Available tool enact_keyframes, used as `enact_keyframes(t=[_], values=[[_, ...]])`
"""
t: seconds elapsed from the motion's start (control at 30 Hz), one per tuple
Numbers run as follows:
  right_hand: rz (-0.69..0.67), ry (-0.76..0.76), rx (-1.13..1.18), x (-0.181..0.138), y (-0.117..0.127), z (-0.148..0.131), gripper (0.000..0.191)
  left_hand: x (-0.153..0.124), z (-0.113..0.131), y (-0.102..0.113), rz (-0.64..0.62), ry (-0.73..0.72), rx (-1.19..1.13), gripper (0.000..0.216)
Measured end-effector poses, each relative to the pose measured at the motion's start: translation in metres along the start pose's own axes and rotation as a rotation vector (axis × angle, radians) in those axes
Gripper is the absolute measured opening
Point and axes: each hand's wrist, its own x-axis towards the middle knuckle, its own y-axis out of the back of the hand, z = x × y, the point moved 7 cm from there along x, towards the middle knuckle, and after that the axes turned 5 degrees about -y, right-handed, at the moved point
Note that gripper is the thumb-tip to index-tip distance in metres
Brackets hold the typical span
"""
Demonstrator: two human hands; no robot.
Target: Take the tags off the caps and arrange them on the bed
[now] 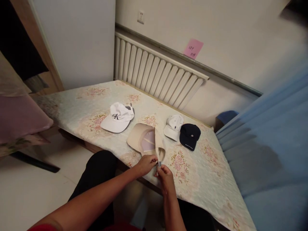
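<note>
A beige baseball cap lies upside down near the front edge of the floral-covered surface, its pale lining facing up. At its back strap, my left hand is closed, fingertips pinching the strap end. My right hand pinches a small silver metal piece, which looks like the strap buckle, close beside the left fingertips. How far the strap runs through the buckle is too small to make out. To the left sits a white cap with black lettering.
Right of the beige cap, a smaller white cap touches a navy cap. Behind the floral cloth stands a white radiator. A blue curtain hangs at the right, and a pink-covered piece stands at the left.
</note>
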Motion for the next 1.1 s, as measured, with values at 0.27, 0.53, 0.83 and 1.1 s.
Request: enact_keyframes(t=[0.27, 0.53, 0.83, 1.1], values=[[0.092, 0.005, -0.022, 0.007, 0.002, 0.003, 0.025, 0.002, 0.0, 0.004, 0.015, 0.054, -0.117, 0.015], [0.172, 0.016, -0.057, 0.012, 0.004, 0.008, 0.028, 0.002, 0.007, 0.006, 0.009, 0.1, -0.166, 0.014], [0.172, 0.04, -0.106, 0.011, -0.001, 0.008, 0.019, -0.004, 0.002, -0.001, 0.043, 0.142, -0.127, 0.018], [0.165, 0.052, -0.178, 0.008, -0.008, 0.008, 0.011, -0.006, 0.0, -0.004, 0.14, 0.199, 0.08, 0.023]])
